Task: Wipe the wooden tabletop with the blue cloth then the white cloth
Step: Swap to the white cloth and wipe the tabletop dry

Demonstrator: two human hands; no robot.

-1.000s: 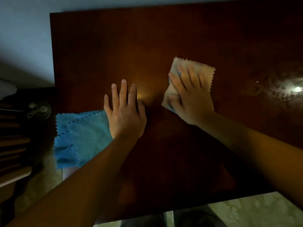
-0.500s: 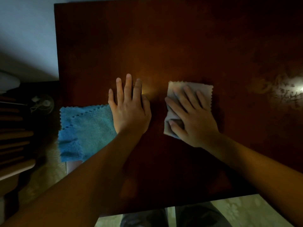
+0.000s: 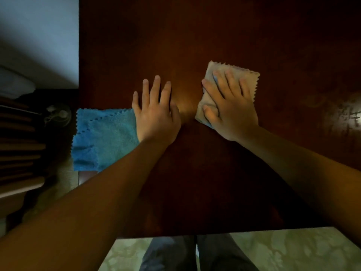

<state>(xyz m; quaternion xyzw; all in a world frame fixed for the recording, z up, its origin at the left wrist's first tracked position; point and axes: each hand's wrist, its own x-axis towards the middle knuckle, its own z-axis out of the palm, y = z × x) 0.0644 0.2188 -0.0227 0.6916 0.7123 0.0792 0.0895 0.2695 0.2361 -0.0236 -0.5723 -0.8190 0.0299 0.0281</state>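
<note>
The dark wooden tabletop [image 3: 195, 36] fills most of the head view. My right hand [image 3: 229, 103] lies flat, fingers spread, pressing the folded white cloth [image 3: 248, 75] onto the wood right of centre. The blue cloth [image 3: 101, 137] lies at the table's left edge, partly hanging over it. My left hand [image 3: 156, 114] rests flat on the wood, fingers straight, its outer edge touching the blue cloth's right side. My left forearm hides the blue cloth's lower right corner.
A bright light reflection [image 3: 349, 116] shines on the tabletop at the far right. Dark slatted furniture [image 3: 19, 145] and a small fan-like object [image 3: 58, 114] stand left of the table. Patterned floor [image 3: 283, 249] and my legs [image 3: 195, 253] show below the near edge.
My right hand has slid the white cloth away from me again, after pulling it nearer half a second ago. My left hand and the blue cloth have stayed put.
</note>
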